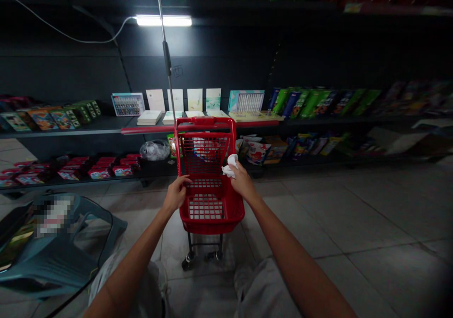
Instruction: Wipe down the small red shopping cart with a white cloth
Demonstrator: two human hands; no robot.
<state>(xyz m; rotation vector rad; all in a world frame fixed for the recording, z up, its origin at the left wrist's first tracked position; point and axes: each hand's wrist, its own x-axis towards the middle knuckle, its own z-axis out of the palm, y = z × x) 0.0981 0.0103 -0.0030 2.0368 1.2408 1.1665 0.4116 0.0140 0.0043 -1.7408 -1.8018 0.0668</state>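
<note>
Red mesh shopping basket (208, 200) sits on a small wheeled frame (205, 247) straight ahead of me, on the pale tiled floor (354, 223) and between my forearms. My left hand (176, 194) is curled over the basket's left wall, with its fingers (184, 181) hooked onto the red mesh. My right hand (244, 182) is closed around a crumpled white cloth (230, 166), which touches the basket's upper right side; it could be a tissue, as I can't tell the material.

Looking forward and down from my head camera, I see a thin metal pole (166, 58) rising behind the basket. Past it, dark store shelving (226, 68) holds pale books (149, 117), boxed art sets (246, 101) and rows of colourful boxes (44, 119). On the lower shelf are red boxes (99, 171) and a clear plastic bag (155, 149). To my lower left is a teal plastic chair (53, 256), with a pixelated patch on the item lying on it. Light grey trouser legs (264, 289) show below my arms.
</note>
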